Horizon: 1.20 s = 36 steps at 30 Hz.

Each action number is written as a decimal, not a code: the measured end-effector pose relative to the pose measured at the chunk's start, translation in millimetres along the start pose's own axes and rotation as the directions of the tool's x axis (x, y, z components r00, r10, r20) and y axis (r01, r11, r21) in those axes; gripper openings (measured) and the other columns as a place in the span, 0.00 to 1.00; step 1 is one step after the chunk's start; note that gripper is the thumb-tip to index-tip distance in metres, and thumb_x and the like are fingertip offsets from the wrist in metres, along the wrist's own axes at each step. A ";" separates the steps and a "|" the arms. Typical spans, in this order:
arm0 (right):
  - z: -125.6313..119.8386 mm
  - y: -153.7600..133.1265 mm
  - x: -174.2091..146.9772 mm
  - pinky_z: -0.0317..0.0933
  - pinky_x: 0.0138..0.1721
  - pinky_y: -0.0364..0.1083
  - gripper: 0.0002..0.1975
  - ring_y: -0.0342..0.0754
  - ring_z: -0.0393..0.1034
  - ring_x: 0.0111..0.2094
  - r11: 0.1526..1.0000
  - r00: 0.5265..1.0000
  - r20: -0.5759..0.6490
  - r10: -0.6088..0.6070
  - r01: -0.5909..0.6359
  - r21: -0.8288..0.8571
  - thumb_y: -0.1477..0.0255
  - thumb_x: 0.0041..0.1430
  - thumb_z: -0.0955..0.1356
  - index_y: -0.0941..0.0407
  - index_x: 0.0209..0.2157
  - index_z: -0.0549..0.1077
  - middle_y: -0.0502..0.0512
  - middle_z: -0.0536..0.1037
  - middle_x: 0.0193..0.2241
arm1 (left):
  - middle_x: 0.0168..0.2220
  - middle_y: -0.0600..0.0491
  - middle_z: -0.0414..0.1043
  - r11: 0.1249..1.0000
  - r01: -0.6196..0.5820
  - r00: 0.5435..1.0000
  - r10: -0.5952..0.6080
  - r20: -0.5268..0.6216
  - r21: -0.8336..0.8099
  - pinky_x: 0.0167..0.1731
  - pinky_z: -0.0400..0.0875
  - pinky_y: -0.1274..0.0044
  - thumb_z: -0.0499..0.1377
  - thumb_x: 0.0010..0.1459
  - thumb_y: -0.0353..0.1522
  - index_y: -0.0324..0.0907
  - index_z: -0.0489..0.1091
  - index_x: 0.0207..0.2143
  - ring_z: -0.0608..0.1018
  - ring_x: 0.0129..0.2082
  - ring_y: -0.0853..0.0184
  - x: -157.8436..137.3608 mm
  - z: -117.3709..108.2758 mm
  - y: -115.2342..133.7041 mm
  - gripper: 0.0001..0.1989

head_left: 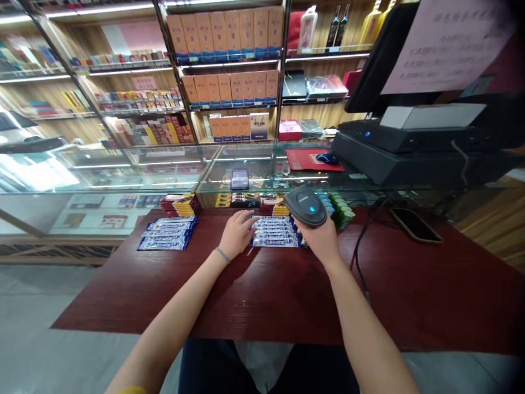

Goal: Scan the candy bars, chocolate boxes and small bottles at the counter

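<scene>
Gripping a dark handheld scanner (305, 205), the right hand (324, 241) has its fingers wrapped about the handle, just above the brown tabletop (266, 306). The scanner is over the right end of a middle row of blue-and-white packets (274, 232). Its head lies slantwise in the view, the long axis running from lower right to upper left, and the nose seems to point away from the person and somewhat to the left; a blue light glows on its top.

The left hand (238, 232) is open, its fingers apart and reaching toward the right, at the left ends of those same packets — whether the fingertips press on them I cannot tell. The packets lie flat with their long axes crosswise, left to right, arranged one behind another. A grey band (222, 255) circles the left wrist.

Well to the left, a second group of blue-and-white packets (168, 232) lies at a slight slant, also with long axes mostly crosswise. Behind it stand red and yellow packs (180, 205), and similar packs (273, 206) sit behind the middle row. Green cylindrical items (341, 209) are lined up just beyond the scanner, to its right. Farther right — past a black cable (357, 262) — a phone (415, 224) lies on the tabletop, its long axis slanting toward the lower right.
</scene>
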State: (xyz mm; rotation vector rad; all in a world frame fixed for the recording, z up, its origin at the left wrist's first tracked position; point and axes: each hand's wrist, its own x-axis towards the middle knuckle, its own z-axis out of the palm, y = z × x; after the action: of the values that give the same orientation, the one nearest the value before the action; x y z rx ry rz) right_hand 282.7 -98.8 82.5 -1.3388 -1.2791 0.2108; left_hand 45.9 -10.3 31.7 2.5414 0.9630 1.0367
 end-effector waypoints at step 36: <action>85.2 -18.4 -74.6 0.64 0.26 0.45 0.16 0.57 0.80 0.30 0.922 0.763 0.612 -0.209 0.362 -0.136 0.71 0.55 0.67 0.51 0.47 0.65 0.53 0.81 0.30 | 0.49 0.48 0.75 0.835 0.331 0.934 -0.355 -0.029 0.440 0.55 0.66 0.63 0.56 0.62 0.28 0.49 0.75 0.52 0.74 0.51 0.56 -147.2 -160.8 -146.1 0.18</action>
State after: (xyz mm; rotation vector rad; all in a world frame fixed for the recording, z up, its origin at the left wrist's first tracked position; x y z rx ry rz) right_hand 180.1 -110.0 32.6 -1.3037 -2.0849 0.2685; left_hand -215.0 -0.9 5.2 2.5561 1.7299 0.6989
